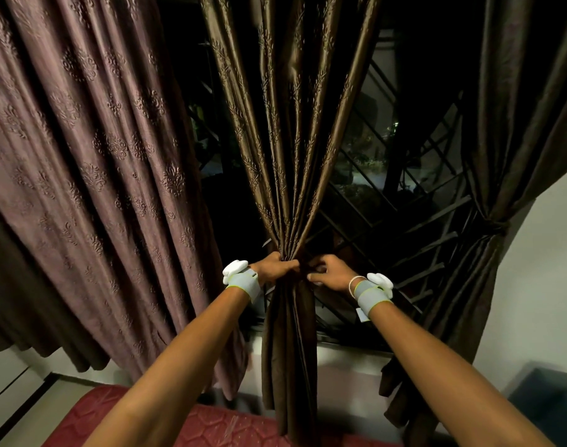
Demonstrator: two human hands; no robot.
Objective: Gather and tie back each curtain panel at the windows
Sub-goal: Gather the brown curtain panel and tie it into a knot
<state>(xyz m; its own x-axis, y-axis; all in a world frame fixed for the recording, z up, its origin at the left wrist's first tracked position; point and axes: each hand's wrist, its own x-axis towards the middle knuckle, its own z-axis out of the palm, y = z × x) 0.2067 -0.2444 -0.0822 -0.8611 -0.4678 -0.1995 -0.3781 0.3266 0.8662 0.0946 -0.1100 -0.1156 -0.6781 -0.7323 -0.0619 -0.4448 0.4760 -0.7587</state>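
Note:
A glossy brown curtain panel (288,140) hangs in the middle of the window, bunched into a narrow waist. My left hand (275,269) grips that waist from the left, fingers wrapped round the folds. My right hand (329,274) is at the same height on the right side, fingers curled at a dark band around the gathered cloth; the band itself is hard to make out. At the right, another brown panel (501,156) is held in by a tie (496,229). A mauve patterned panel (91,162) hangs loose on the left.
Behind the curtains is a dark window with a diagonal metal grille (404,201). A red quilted mattress (211,424) lies below my arms. A white wall (540,269) stands at the right, with a dark blue object (546,398) in the lower right corner.

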